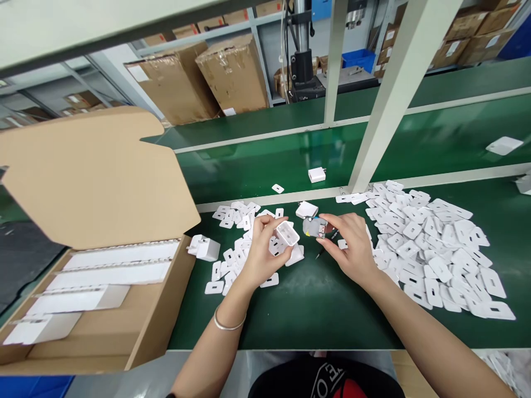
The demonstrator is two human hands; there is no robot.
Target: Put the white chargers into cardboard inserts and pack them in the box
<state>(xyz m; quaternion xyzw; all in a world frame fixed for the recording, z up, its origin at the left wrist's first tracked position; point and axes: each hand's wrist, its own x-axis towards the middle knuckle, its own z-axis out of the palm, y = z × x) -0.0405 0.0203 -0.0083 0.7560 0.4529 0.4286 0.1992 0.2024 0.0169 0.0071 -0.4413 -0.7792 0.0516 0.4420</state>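
My left hand (262, 251) is closed on a white charger housing (287, 234), whose open, hollow end faces up toward me. Between the thumb and fingers of my right hand (353, 243) is a small grey charger circuit module (315, 228) with a USB port. The two parts are apart, a short gap between them. Just behind them sits a white charger (307, 209) on the green table. Loose white cover plates with slots (237, 251) lie around and beneath my left hand. A larger heap of white cover plates (431, 243) spreads to the right of my right hand.
At the left stands an open cardboard box (153, 315) holding rows of white chargers; another white charger (204, 247) lies beside it. Beyond a metal rail is a green conveyor belt (249, 171) carrying a white charger (317, 174). A slanted metal post (398, 105) rises behind the work area.
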